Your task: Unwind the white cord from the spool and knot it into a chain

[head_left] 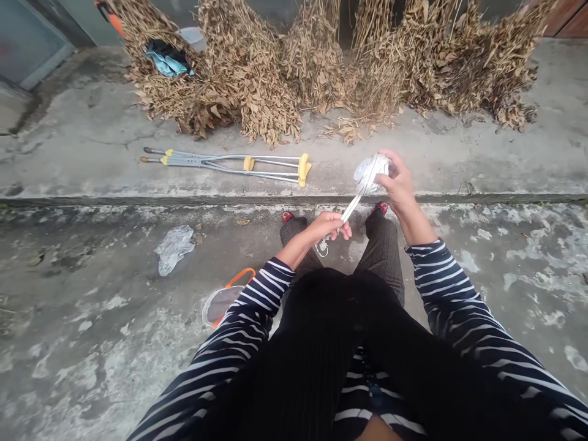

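Note:
In front of my legs, my right hand (395,181) is wrapped round a ball of white cord (369,174) above the edge of the concrete step. A white stretch of cord (351,209) runs from the ball down to my left hand (327,225), whose fingers pinch it. Below the left hand hangs a loose, curled end of cord (323,247). Whether the cord is flat or round, I cannot tell. Part of the ball is hidden behind my right fingers and thumb.
A pair of crutches (255,162) with yellow pads lies on the step (441,162). Dry leafy stalks (257,79) lean along the wall behind it. On the lower ground are a clear plastic bag (174,248) and an orange-handled bag (215,306) by my left arm.

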`<state>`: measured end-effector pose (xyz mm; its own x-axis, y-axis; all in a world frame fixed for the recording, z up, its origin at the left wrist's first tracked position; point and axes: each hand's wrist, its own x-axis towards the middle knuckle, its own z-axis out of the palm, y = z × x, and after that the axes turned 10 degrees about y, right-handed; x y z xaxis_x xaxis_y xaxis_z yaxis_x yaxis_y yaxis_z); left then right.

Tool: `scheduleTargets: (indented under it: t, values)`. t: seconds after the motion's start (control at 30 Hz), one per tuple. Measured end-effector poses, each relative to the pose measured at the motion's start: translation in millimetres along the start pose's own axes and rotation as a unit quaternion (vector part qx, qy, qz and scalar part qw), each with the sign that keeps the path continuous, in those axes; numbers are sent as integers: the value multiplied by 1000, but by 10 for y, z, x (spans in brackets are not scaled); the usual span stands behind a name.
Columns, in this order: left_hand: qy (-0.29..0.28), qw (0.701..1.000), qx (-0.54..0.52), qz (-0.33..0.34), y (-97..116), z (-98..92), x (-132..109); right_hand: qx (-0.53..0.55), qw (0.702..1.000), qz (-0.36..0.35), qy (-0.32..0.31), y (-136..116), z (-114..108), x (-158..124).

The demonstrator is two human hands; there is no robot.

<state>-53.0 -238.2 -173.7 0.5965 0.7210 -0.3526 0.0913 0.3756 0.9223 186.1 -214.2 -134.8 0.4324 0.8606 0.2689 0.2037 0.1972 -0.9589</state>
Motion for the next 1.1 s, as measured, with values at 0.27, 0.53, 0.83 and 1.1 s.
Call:
scheduleTargets:
  t: [0.27,0.53,0.83,1.1]
  values:
    - [-59,991,-109,-51,24,-201,-92,-229,955,-172,-80,143,87,-326]
    - [-20,990,-134,-29,312,-304,-24,-237,952,-102,-167,332,39,-478]
    - [23,998,-61,-13,583,-423,316,-124,948,25,-292,89,-84,-575]
    - [108,994,-16,21,670,-507,480,126,868,200,-436,-208,-119,-722]
